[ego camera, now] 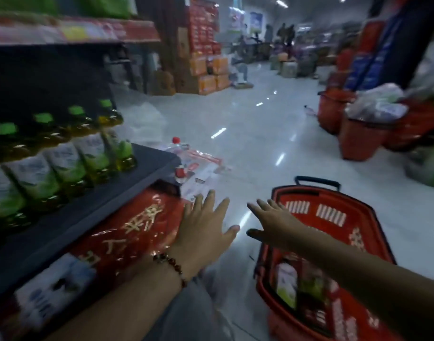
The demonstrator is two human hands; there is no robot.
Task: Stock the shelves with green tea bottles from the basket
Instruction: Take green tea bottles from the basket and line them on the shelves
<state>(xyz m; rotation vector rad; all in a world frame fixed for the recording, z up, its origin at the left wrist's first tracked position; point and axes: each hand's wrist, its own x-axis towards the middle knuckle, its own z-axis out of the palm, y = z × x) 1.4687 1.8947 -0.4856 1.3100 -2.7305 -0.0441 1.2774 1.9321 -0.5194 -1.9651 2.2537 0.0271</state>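
**Both hands empty between shelf and basket: the risks, then the bottles**

I see a shop aisle from my head camera, blurred with motion. The dark shelf (93, 217) runs along my left, and the red basket (339, 242) sits on the pale floor (260, 124) to my right.

The largest risk, as I judge it, is the shelf row. The green tea bottles (63, 158) stand packed shoulder to shoulder near the shelf's front edge, so pushing another in carelessly could tip the end bottle off the open corner. Next, clear-wrapped packs with red caps (193, 163) lie on the floor just beyond the shelf end, where I could trip or kick them. The blur itself is a hazard: I cannot judge my reach into the basket well, and could snag its black handle (317, 180) or knock it over.

My left hand (206, 227) is spread flat, fingers apart, holding nothing, in front of a red printed bag (127, 232) on the lower shelf. My right hand (275, 222) is also spread and empty, over the basket's near rim.

The shelved bottles hold amber-green liquid, with bright green caps and white-and-green labels. At least one more bottle (287, 284) lies in the basket under my right forearm, its pale label showing; how many more are there I cannot tell.
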